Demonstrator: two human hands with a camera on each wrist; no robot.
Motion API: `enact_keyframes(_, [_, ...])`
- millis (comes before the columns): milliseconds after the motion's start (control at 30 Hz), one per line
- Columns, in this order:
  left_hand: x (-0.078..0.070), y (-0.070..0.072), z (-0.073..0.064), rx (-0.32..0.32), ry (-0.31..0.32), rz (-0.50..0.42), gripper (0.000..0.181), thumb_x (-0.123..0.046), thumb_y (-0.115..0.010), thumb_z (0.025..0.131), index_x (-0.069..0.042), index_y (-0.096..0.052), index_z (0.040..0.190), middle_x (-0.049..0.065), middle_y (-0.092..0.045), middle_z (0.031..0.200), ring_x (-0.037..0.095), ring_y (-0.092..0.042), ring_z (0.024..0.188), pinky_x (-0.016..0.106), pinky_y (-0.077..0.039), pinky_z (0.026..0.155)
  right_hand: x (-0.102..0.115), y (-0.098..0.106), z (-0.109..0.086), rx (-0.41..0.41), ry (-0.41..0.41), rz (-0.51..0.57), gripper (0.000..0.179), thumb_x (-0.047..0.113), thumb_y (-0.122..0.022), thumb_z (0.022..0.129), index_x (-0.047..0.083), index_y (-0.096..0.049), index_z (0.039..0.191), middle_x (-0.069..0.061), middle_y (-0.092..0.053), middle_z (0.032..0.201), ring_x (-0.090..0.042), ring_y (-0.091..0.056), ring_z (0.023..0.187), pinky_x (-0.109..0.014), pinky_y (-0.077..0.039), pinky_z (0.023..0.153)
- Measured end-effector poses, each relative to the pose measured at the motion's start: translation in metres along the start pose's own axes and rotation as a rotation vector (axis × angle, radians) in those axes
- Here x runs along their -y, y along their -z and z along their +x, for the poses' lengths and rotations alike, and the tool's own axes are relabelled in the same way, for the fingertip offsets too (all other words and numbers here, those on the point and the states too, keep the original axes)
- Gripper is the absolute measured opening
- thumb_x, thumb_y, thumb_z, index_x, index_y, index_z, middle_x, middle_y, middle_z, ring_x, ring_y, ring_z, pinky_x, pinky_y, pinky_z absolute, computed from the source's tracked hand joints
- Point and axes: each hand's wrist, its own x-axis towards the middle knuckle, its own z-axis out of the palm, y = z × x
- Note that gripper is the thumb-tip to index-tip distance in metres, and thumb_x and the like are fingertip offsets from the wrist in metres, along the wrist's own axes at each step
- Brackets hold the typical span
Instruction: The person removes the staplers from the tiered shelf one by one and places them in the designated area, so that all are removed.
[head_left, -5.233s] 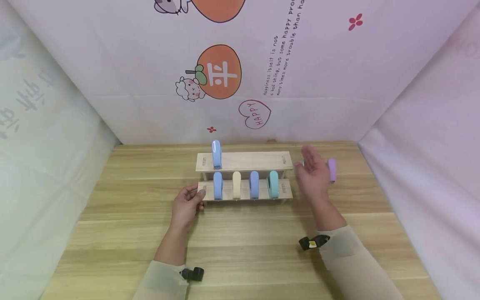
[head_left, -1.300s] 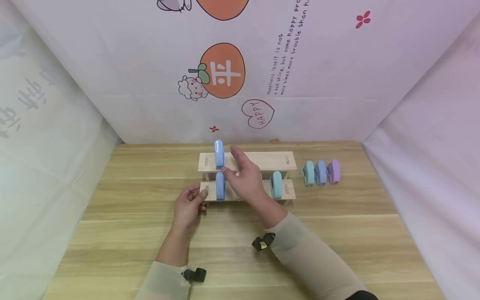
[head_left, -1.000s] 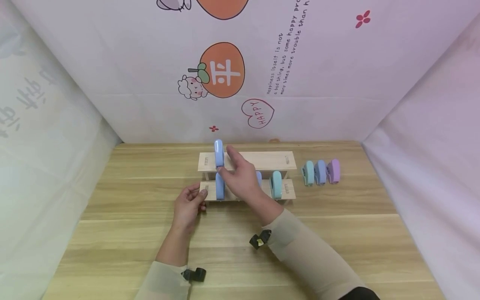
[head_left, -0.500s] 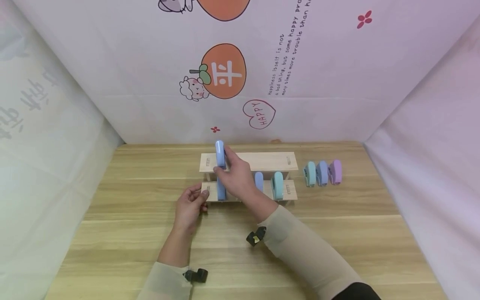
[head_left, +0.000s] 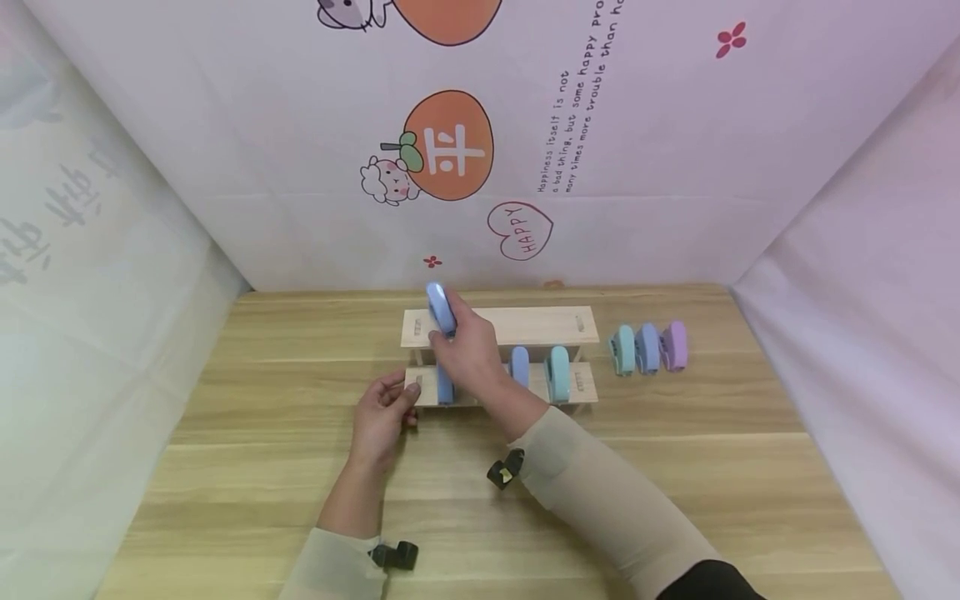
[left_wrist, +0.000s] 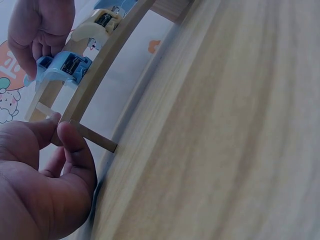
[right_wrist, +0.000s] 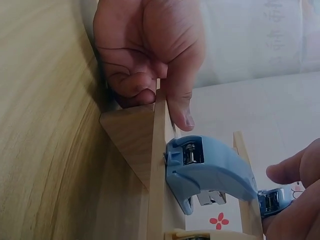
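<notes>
My left hand (head_left: 381,410) pinches the left end of the lower tier of a small wooden rack (head_left: 420,388), thumb on top and fingers below. Over the left part of the upper tier (head_left: 525,323), my right hand (head_left: 471,343) grips a light-blue mini stapler (head_left: 442,309) between thumb and fingers. This stapler leans to the left; whether it touches the tier I cannot tell. On the lower tier stand a blue stapler (head_left: 445,385), another blue one (head_left: 519,367) and a teal one (head_left: 557,375). A cream stapler (left_wrist: 95,27), hidden behind my right hand in the head view, shows in the left wrist view.
Right of the rack, a teal stapler (head_left: 622,350), a blue one (head_left: 647,348) and a purple one (head_left: 674,346) stand in a row on the wooden table (head_left: 450,492). A printed white cloth (head_left: 637,242) hangs behind, with white cloth at both sides.
My right hand has come from beside the loose staplers to the upper tier and taken hold of the light-blue stapler, which has turned from upright to tilted. My left hand stays on the rack.
</notes>
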Motion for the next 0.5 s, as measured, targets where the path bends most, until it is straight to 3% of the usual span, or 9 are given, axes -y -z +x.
enact_keyframes(500, [0.0022,0.0007,0.0001,0.005,-0.014,-0.036,0.042,-0.011,-0.078,0.094,-0.006,-0.06,0.132,0.011,-0.066,0.107,0.019,-0.061,0.078,0.025,-0.059,0.062,-0.0036,-0.0003,0.0025,-0.012,0.054,-0.022,0.064,0.007,-0.064,0.099,0.013,-0.042,0.159,-0.015,-0.053,0.152,-0.03,-0.053,0.137,-0.044,-0.048,0.111])
